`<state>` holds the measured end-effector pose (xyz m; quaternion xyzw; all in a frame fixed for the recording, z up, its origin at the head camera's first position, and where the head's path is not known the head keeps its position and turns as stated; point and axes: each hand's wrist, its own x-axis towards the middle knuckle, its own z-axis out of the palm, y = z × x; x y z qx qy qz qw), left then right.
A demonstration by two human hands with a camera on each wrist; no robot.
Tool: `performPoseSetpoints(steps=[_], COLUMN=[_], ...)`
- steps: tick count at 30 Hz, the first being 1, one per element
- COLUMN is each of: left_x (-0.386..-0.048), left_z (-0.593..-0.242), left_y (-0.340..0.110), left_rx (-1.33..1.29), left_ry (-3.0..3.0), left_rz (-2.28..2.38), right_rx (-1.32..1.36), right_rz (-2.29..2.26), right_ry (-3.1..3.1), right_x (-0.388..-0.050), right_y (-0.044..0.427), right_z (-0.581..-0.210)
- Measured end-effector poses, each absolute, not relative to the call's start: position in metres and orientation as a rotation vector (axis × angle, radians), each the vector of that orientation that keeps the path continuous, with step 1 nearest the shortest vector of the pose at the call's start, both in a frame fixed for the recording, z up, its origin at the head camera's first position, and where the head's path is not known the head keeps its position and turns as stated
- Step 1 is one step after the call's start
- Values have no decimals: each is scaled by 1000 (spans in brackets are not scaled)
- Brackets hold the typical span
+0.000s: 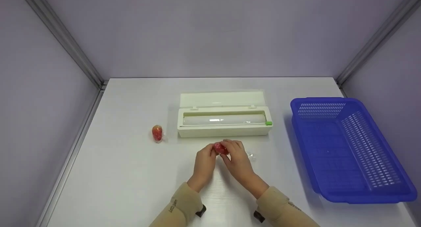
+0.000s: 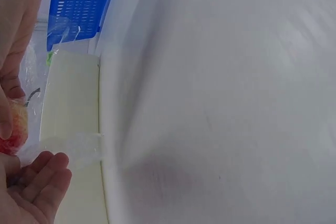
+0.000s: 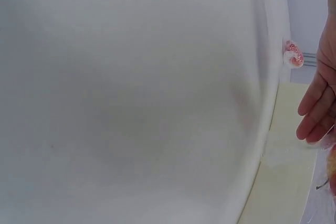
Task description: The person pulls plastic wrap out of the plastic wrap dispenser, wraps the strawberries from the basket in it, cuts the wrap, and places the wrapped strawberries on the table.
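Between both hands, in front of the dispenser, is a small red and yellow apple with a dark stem, wrapped in clear cling film. My right hand grips the apple from its right, fingers over it. From the other side my left hand pinches it at its film-covered end. Loose clear film sticks out past the left fingertips, and more film shows beside the right hand. To the left on the table lies another film-wrapped red and yellow fruit, its kind unclear.
Behind the hands stands a white cling film dispenser, its lid raised, a film roll inside and a green slider at the right end. A blue plastic basket sits at the right. Walls enclose the table's back and sides.
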<state>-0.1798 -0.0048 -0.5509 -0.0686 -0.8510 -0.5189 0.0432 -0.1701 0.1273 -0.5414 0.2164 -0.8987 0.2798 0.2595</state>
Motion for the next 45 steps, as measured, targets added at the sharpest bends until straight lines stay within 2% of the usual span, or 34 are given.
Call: performPoseSetpoints(steps=[3,9,11,16,23,37,45], left_x=[-177,-173,-173,-170,-154,-129,-127], left_z=[-546,-536,-543,-541,-525,-516,-526], left_y=[-6,-12,-14,-14,-9,-14,-15], left_rx=[-256,-242,-255,-150,4,-244,-286], left_ry=[-2594,-2416,-2370,-2274,-2021,-1951,-2247], left_rz=[-1771,-2455,-2524,-2556,-2698,-2803,-2524], right_rx=[604,677,721,757,562,447,379], right_rz=[752,659,642,753,1023,1607,1776], right_ry=[-2413,-2385,-2353,-2324,-2404,-2278,-2264], right_x=[-169,-166,-165,-157,-132,-117,-118], right_y=[128,132,132,131,119,107,107], right_z=[-542,-542,-543,-544,-544,-517,-515])
